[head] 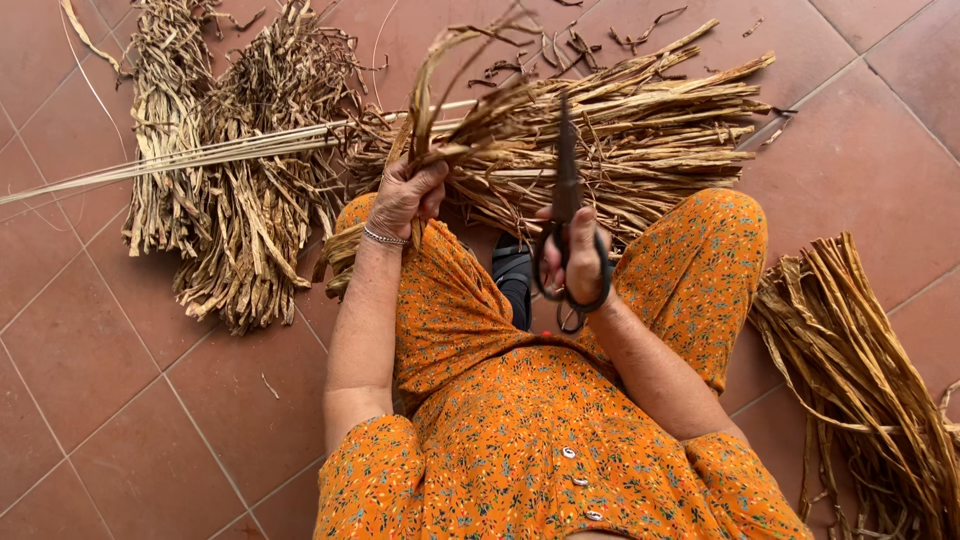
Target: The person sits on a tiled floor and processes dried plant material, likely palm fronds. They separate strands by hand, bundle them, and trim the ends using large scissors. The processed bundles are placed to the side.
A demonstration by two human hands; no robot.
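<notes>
We are gripping dry stalks [450,140] in our left hand [405,195], our right hand [580,255] fingers closed around scissors [567,200].

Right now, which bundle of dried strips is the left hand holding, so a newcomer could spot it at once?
Start at the person's orange floral lap on the red tiled floor. Above the knees lies a big heap of dried strips. The left hand clenches a small bundle in front of it, the only one lifted and fanned upward, beside the black scissors.
</notes>
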